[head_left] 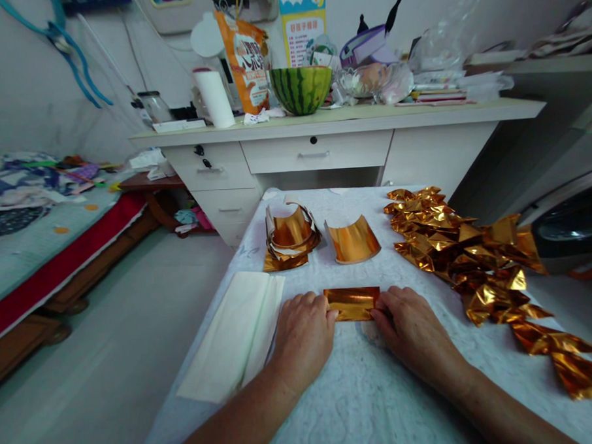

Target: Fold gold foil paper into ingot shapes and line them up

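Observation:
A gold foil sheet (353, 304) lies on the cloth-covered table between my hands. My left hand (306, 326) grips its left end, fingers pressed together with the thumb at the lower edge. On the right end, my right hand (409, 325) has its fingers closed in the same way. Just beyond, a single curved gold sheet (354, 240) rests on the cloth, with a curled stack of gold sheets (290, 232) to its left. Folded white paper (232, 336) lies left of my left hand. Many folded gold foil pieces (454, 248) are heaped along the right side.
The table (343, 403) has a pale cloth cover. Behind it stands a white desk (316, 124) holding a watermelon half (301, 89), an orange bag (246, 64) and a paper roll (215, 98). A bed (42, 239) is at the left, a washing machine (570, 216) at the right.

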`<act>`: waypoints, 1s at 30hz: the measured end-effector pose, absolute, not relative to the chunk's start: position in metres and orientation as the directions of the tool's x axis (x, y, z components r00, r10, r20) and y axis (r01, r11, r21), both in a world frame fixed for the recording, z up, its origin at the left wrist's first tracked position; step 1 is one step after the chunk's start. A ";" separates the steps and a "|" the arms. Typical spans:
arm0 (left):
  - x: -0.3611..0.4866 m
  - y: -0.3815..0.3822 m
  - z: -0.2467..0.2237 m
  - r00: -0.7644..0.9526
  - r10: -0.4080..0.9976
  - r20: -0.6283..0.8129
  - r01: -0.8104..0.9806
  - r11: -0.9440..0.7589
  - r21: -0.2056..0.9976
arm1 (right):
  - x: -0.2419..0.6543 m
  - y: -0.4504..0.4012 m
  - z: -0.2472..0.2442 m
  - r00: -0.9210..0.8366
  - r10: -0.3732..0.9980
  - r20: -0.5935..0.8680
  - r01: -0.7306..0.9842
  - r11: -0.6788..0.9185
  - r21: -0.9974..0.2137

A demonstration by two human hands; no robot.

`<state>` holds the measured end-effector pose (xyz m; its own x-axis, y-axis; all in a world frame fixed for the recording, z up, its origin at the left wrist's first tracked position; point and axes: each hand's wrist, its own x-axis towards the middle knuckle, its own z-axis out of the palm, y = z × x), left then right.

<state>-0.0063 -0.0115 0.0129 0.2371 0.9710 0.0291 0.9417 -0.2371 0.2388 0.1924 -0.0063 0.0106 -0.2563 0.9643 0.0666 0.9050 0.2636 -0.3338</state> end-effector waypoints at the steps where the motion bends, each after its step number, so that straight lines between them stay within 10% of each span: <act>1: -0.006 -0.012 0.013 0.236 0.971 0.029 0.942 -0.236 0.239 | 0.192 -0.006 0.011 -0.258 0.964 0.072 0.905 0.267 -0.332; 30: -0.008 -0.010 0.013 0.194 0.980 0.039 0.937 -0.197 0.290 | 0.191 -0.009 0.004 -0.229 0.960 0.160 0.908 0.270 -0.320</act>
<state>-0.0077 -0.0097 0.0127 0.1941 0.9802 0.0385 0.9366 -0.1968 0.2898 0.1911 -0.0094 0.0042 -0.2287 0.9603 0.1600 0.9083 0.2696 -0.3198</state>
